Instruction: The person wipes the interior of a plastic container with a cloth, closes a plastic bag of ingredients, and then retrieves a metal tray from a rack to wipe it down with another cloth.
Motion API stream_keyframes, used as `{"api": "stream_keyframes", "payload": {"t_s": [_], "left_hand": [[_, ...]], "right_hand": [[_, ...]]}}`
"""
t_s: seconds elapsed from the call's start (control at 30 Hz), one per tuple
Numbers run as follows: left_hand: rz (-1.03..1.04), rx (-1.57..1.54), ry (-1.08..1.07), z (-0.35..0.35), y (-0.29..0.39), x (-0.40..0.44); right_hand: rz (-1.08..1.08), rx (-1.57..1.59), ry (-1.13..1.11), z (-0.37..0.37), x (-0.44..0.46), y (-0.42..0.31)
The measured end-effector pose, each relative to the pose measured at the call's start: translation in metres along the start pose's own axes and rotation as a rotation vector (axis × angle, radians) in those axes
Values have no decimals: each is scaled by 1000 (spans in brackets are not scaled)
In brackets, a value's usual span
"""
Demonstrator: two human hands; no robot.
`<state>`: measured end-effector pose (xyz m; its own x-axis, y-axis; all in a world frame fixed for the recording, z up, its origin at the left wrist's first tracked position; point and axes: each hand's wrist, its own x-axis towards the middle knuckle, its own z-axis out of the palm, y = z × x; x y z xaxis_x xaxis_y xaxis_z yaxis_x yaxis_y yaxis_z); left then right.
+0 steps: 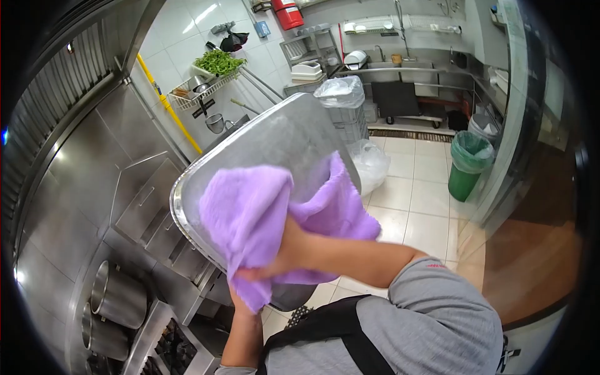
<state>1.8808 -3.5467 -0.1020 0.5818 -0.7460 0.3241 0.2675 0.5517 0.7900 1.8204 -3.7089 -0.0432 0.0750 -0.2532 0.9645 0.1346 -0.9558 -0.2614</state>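
A large metal tray (269,137) with rounded corners and a rolled rim is tilted up in front of me. Spread over its near part is a purple cloth (250,200), bunched up on the left and trailing to the right. My right hand (289,250) is closed on the cloth and presses it against the tray; motion blurs it slightly. From below, my left hand (239,302) reaches the tray's near edge and holds it there. The cloth covers most of the left fingers.
Large steel pots (119,297) stand beside a gas stove (172,350) at lower left. A wall rack (187,94) holds leafy greens (219,62). Beyond the tray are a bagged bin (340,94), a green bin (465,175) and a sink counter (406,70). A glass partition (531,125) stands right.
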Motion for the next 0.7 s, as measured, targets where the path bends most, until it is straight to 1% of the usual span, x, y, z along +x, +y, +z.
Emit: {"api": "stream_keyframes", "payload": {"t_s": [0.03,0.07,0.13,0.17,0.2,0.27,0.3,0.33,0.4,0.43,0.47,0.5,0.53,0.6,0.63,0.67,0.7], "left_hand": [[21,131,102,7,0,-8],[13,140,87,16,9,-16],[107,372,-167,21,19,-26],[80,332,-239,24,22,-30],[77,331,-243,27,20,-32],[-23,383,-290,34,16,-28],[-30,384,-359,34,11,-18],[-26,385,-364,30,4,-10],[-74,504,-422,21,-11,2],[-81,678,-416,16,-17,4],[-87,684,-415,11,-21,5],[124,856,-457,7,-25,7],[343,1022,-492,3,-28,10],[561,1184,-510,-18,-43,13],[337,954,-505,-37,-52,15],[210,698,-415,-5,-37,7],[115,426,-309,27,-23,0]], "right_hand": [[43,161,84,-5,2,16],[72,324,175,-10,4,32],[422,-32,-162,-82,53,122],[529,85,-57,-89,59,129],[622,207,65,-96,64,135],[505,363,-58,-66,64,133],[441,439,-122,-48,63,129],[380,515,-186,-32,57,124],[189,436,-134,-37,42,48],[97,394,-102,-40,35,9],[31,406,-123,-42,35,-6],[-34,420,-144,-45,35,-21],[-210,293,-132,-51,37,-36],[-383,173,-128,-53,39,-35],[-418,125,-145,-52,40,-14],[-455,70,-156,-51,41,13],[-347,8,-148,-53,40,52]]}}
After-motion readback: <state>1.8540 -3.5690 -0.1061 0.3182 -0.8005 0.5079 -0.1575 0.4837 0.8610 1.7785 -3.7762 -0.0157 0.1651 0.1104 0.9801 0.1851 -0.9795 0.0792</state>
